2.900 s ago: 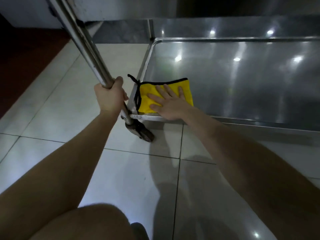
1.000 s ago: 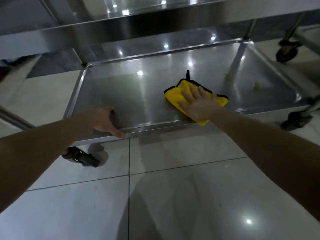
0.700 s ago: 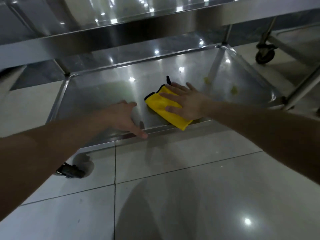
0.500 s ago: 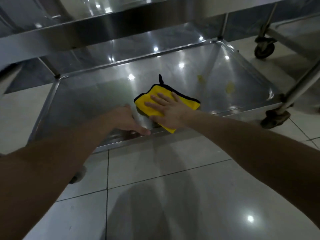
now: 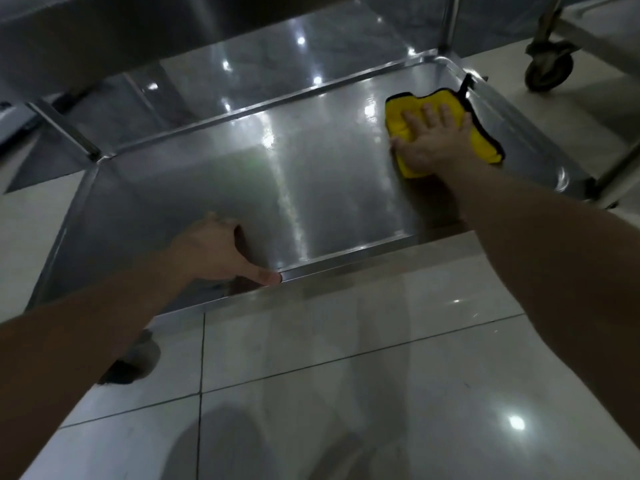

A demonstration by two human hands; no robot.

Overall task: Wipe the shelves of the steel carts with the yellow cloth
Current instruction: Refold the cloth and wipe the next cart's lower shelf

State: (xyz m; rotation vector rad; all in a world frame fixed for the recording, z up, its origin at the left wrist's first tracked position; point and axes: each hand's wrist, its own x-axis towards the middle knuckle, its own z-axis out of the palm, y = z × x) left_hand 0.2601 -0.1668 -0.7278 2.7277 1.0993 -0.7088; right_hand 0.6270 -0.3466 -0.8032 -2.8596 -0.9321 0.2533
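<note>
Cloth [image 5: 486, 147] first: yellow with a dark border, it lies flat on the bottom shelf [image 5: 311, 174] of the steel cart, up at 2 o'clock near the shelf's far right corner. Half a second ago it sat in the middle by the front rim [image 5: 346, 263], just beside the left hand; now the two are well apart. The right hand [image 5: 433, 140] presses on top of the cloth, fingers [image 5: 429, 110] straight and spread, palm down, clasping nothing, as it did before. The left hand [image 5: 211, 251], at 8 o'clock from the cloth, has stayed propped on the shelf's front edge: thumb stretched along the rim, the other fingers bent with their tips down on the steel, holding nothing. A wet streak shines across the shelf between the hands. At 1 o'clock stands the wheel [image 5: 549, 69] of a second cart, on the pale tiled floor [image 5: 346, 375].
</note>
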